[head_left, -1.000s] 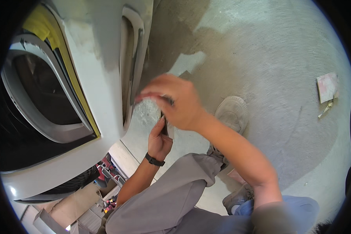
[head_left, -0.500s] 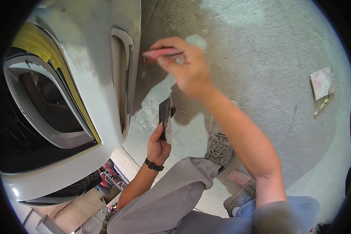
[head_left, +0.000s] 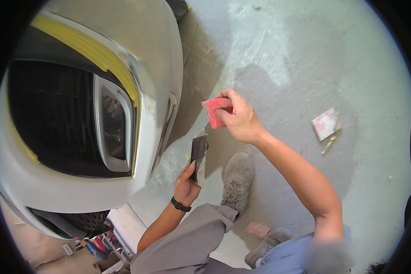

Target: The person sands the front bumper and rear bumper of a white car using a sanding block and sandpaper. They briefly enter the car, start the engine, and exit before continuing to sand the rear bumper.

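My left hand is closed round the lower end of a flat dark rectangular block with a pale sheet along its right side. Between the thumb and fingers of my right hand is a bent red sanding pad, greyed with dust on its face. It hangs above and to the right of the block, apart from it. Left of both hands stands a pale car bumper, with patches of bare and sanded surface. Yellow masking tape edges its black grille opening.
A dusty pink-white pad lies on the concrete floor to the right, and another pink pad lies near my shoes. Assorted tools and parts are below the bumper at lower left.
My view has shifted, bringing more of the bumper's front into sight. My right hand has moved lower and turned, so the red pad's flat face shows. Both hands keep their hold.
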Tool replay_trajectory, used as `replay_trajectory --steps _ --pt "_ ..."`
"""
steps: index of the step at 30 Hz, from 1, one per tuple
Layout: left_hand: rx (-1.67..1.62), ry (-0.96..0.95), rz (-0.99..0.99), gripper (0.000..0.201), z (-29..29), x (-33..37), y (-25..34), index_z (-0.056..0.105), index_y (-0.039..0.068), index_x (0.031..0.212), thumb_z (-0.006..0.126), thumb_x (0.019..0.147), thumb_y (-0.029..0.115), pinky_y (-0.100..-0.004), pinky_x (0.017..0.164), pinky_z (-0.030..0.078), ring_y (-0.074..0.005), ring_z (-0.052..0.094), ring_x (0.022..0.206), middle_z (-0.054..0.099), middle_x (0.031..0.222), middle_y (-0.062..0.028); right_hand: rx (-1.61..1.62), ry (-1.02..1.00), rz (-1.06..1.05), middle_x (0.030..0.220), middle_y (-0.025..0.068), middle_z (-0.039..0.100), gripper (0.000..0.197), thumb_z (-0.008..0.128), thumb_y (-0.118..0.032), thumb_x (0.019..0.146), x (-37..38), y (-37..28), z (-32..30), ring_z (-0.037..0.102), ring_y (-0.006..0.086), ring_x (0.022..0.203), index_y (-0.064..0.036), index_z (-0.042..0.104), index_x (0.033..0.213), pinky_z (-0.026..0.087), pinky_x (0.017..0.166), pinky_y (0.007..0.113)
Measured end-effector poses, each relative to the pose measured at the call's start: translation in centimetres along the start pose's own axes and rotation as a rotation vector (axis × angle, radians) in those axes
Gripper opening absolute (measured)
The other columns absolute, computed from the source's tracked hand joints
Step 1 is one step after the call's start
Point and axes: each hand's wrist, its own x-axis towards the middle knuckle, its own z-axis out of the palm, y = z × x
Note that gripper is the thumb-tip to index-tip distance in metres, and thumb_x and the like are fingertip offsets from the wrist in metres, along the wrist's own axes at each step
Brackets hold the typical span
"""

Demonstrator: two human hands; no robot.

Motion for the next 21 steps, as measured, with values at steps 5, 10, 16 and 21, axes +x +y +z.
replay_trajectory --steps 5,10,16,21 --pt "0.068 -0.221 0.014 0.036 10.6 1.2 1.5 0.058 0.003 0.137 0.054 0.105 0.021 -0.0319 0.087 0.055 -0.0182 0.069 0.102 0.072 0.119 -0.0084 0.230 -0.017 0.036 0.104 0.0087 0.071 0.024 0.064 -0.007 0.093 -1.6 -9.7 -9.1 0.068 0.0166 0.095 0.0000 0.063 0.115 0.053 0.086 0.030" --pt "-0.029 -0.556 0.041 0.035 23.9 1.4 5.5 0.055 0.002 0.138 0.051 0.106 0.015 -0.0272 0.077 0.058 -0.0129 0.071 0.090 0.073 0.113 -0.0066 0.541 0.171 0.070 0.122 0.0091 0.062 0.044 0.064 -0.011 0.100 -6.2 -19.6 -15.6 0.060 0.0146 0.111 -0.0007 0.046 0.139 0.052 0.094 0.032" --pt "-0.056 -0.700 -0.204 0.035 34.1 -5.2 8.6 0.055 -0.001 0.138 0.052 0.105 0.009 -0.0337 0.098 0.054 -0.0186 0.068 0.112 0.068 0.127 -0.0118 0.337 0.397 -0.171 0.125 0.0090 0.060 0.044 0.059 -0.005 0.100 -11.3 -28.6 -15.3 0.058 0.0141 0.114 -0.0003 0.044 0.142 0.047 0.100 0.031" --pt "-0.056 -0.547 -0.315 0.031 37.0 -11.9 14.4 0.057 -0.001 0.133 0.055 0.104 0.010 -0.0332 0.094 0.056 -0.0171 0.069 0.105 0.070 0.119 -0.0104 0.093 0.393 0.212 0.114 0.0064 0.056 0.041 0.063 0.004 0.093 -16.6 -35.7 -10.1 0.058 0.0126 0.105 -0.0016 0.051 0.132 0.050 0.092 0.029"
